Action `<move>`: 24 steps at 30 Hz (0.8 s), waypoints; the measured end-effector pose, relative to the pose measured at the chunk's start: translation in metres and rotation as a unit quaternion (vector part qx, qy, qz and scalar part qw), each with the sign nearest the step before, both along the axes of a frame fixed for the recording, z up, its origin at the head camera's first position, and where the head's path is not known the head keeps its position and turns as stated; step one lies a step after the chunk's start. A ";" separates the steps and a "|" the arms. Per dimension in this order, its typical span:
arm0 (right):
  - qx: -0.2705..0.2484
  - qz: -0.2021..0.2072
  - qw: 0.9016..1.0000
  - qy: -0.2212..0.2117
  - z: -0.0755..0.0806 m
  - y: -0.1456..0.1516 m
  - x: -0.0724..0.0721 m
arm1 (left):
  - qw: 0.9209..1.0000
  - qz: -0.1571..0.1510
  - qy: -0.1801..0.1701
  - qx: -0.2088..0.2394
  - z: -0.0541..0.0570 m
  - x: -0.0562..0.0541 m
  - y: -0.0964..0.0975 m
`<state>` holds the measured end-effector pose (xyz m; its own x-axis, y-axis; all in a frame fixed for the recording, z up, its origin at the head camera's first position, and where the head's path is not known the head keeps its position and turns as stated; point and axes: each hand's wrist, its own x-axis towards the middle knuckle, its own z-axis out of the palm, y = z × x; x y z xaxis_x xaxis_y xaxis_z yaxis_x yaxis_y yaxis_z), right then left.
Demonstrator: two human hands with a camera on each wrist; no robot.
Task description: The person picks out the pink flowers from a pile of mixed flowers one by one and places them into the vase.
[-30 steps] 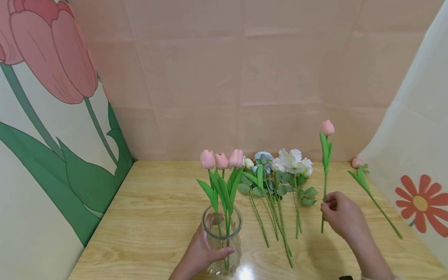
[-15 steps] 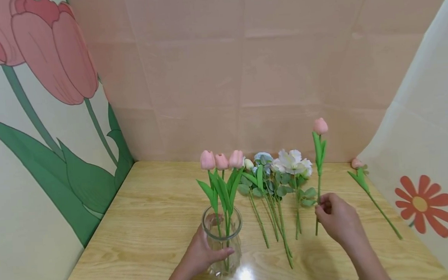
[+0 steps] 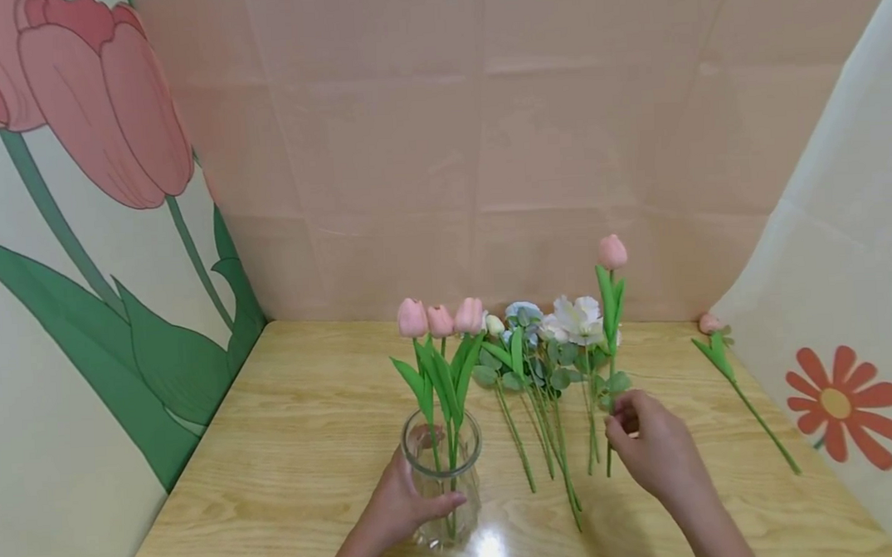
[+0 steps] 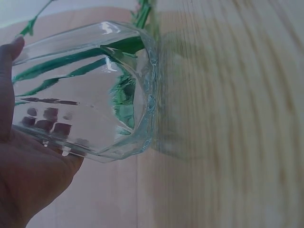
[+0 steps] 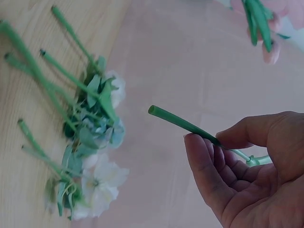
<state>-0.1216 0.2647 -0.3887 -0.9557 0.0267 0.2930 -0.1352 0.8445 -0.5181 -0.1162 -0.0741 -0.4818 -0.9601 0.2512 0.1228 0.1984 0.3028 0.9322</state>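
Observation:
A clear glass vase (image 3: 444,511) stands upright on the table, and my left hand (image 3: 407,500) grips it from the left, thumb across its front. In it stand several pink tulips, three blooms (image 3: 440,320) showing above the rim, their stems reaching down inside the glass. To the right, my right hand (image 3: 658,444) pinches one pink tulip (image 3: 613,253) by its green stem between thumb and fingers, bloom up. The right wrist view shows the cut end of that stem (image 5: 173,119) sticking out past the fingertips.
Between the vase and my right hand lies a bunch of white and blue flowers (image 3: 582,318) with leafy green stems (image 3: 562,456). One more pink tulip (image 3: 734,374) lies near the table's right edge. Printed cloths hang behind and at both sides.
My right hand has moved left with its upright tulip, which now overlaps the white flowers. The left hand and the vase have stayed in place.

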 end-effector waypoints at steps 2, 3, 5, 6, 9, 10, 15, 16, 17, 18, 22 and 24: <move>-0.008 0.006 1.000 0.002 0.002 -0.006 0.002 | 1.000 -0.001 0.000 0.003 0.000 0.000 0.000; -0.013 0.008 1.000 0.001 0.003 -0.008 0.003 | 1.000 -0.003 0.002 0.004 0.000 0.000 0.000; -0.020 0.011 1.000 -0.003 0.005 -0.013 0.005 | 1.000 -0.006 0.004 0.006 0.001 0.000 0.000; -0.022 0.011 1.000 -0.006 0.006 -0.015 0.006 | 1.000 -0.007 0.005 0.006 0.001 0.000 0.000; -0.027 0.014 0.999 -0.016 0.007 -0.021 0.008 | 1.000 -0.006 0.008 0.004 0.002 0.000 0.000; -0.028 0.015 0.999 -0.017 0.008 -0.022 0.008 | 1.000 -0.006 0.008 0.003 0.002 0.000 0.000; -0.034 0.016 0.999 -0.023 0.013 -0.031 0.012 | 1.000 -0.003 0.009 -0.001 0.002 0.000 0.001; -0.034 0.016 0.999 -0.023 0.014 -0.032 0.013 | 1.000 -0.002 0.009 -0.002 0.002 0.000 0.001; -0.035 0.016 0.999 -0.023 0.015 -0.034 0.014 | 1.000 -0.002 0.008 -0.002 0.002 0.001 0.001; -0.038 0.016 0.999 -0.023 0.017 -0.036 0.015 | 1.000 -0.001 0.008 -0.003 0.001 0.000 0.001; -0.051 0.021 0.998 -0.023 0.023 -0.045 0.018 | 1.000 0.000 0.009 -0.007 0.001 0.000 0.000; -0.057 0.025 0.998 -0.020 0.026 -0.049 0.019 | 1.000 0.001 0.010 -0.008 0.001 0.000 0.000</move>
